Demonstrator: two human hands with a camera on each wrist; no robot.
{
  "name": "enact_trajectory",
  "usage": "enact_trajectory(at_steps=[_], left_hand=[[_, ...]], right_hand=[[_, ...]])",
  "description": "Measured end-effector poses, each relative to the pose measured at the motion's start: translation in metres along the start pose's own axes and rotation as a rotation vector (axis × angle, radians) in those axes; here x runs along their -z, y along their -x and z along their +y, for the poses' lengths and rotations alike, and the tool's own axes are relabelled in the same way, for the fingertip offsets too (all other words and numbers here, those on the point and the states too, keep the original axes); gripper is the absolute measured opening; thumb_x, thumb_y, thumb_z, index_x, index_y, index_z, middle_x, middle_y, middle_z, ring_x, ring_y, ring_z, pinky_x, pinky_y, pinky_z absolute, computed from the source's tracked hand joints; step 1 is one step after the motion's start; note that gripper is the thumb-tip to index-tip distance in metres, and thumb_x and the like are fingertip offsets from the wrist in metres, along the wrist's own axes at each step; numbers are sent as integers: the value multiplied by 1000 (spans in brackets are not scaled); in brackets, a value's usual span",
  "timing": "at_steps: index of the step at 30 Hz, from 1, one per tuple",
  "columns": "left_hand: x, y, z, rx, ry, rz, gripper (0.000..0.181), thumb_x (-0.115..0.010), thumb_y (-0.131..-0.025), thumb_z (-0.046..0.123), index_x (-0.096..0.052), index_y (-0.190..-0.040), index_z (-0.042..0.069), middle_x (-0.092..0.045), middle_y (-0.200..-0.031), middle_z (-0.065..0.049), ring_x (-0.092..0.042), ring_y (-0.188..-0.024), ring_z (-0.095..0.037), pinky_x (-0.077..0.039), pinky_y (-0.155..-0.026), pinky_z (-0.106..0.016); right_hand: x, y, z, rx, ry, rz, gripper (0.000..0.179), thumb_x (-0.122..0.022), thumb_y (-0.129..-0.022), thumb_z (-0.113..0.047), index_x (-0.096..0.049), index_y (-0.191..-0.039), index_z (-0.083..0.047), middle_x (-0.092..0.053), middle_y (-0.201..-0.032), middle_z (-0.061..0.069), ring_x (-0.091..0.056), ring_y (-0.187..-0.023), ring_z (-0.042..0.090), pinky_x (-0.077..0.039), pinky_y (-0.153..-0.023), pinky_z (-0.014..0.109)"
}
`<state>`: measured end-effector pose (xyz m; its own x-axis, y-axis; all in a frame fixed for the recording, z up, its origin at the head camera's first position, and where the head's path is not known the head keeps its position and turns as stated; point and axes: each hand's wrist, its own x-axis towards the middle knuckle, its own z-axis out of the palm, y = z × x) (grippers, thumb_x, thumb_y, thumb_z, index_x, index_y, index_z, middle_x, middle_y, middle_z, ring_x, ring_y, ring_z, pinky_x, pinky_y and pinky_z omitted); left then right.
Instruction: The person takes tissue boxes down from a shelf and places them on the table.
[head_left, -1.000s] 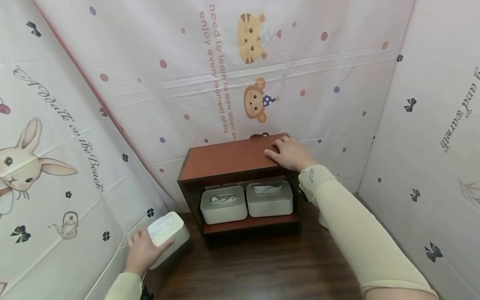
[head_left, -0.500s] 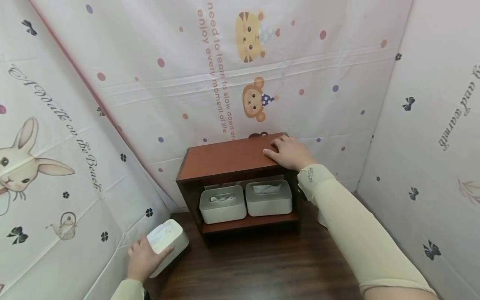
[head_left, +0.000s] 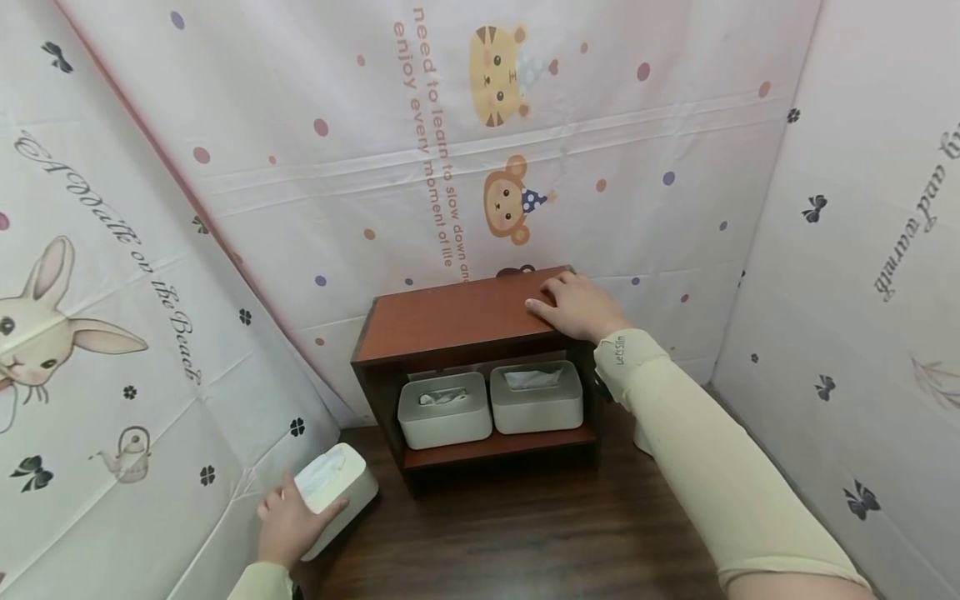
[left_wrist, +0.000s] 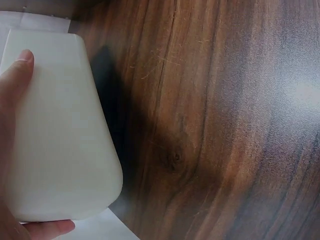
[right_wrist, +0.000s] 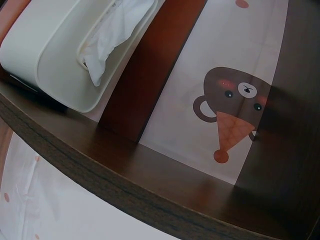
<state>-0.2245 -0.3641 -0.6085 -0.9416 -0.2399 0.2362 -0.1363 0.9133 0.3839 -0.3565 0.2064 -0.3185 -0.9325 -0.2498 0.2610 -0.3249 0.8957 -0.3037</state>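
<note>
My left hand [head_left: 291, 518] grips a white tissue box [head_left: 347, 492] at the left, beside the curtain wall, with tissue showing at its top. In the left wrist view, the thumb lies on a broad side of the box and a fingertip shows at its lower end. My right hand [head_left: 577, 307] rests on the right end of a small red-brown shelf unit [head_left: 457, 321], thumb and fingers on its top; the right wrist view does not show them. Inside the unit, a left tissue box [head_left: 448, 421] and a right tissue box [head_left: 537, 408] stand side by side.
A white object [head_left: 642, 440] stands right of the unit, mostly hidden behind my right forearm. Dark wood-grain surface [head_left: 487, 542] stretches in front. Printed white curtains [head_left: 600, 133] enclose the back and both sides.
My left hand and its tissue box have moved down slightly in the head view, mostly in the first half second. My right hand stays on the shelf unit. The view shifts a little.
</note>
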Motion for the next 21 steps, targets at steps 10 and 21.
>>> enact_trajectory(at_steps=[10, 21], left_hand=[[-8, 4, 0, -7, 31, -16, 145, -92, -73, 72, -22, -159, -22, -41, -132, -54, -31, -129, -74, -25, -109, -78], [-21, 5, -6, 16, 7, 10, 146, -92, -72, 73, -23, -157, -24, -40, -134, -54, -32, -129, -73, -27, -110, -79]], right_hand=[[-1, -1, 1, -2, 23, -7, 71, -50, -111, -64, -63, -154, -10, -54, -157, 18, -49, -146, 41, -41, -120, 63], [-3, -3, 2, -4, 5, 0, 71, -50, -111, -64, -62, -154, -9, -52, -159, 18, -49, -146, 42, -40, -120, 63]])
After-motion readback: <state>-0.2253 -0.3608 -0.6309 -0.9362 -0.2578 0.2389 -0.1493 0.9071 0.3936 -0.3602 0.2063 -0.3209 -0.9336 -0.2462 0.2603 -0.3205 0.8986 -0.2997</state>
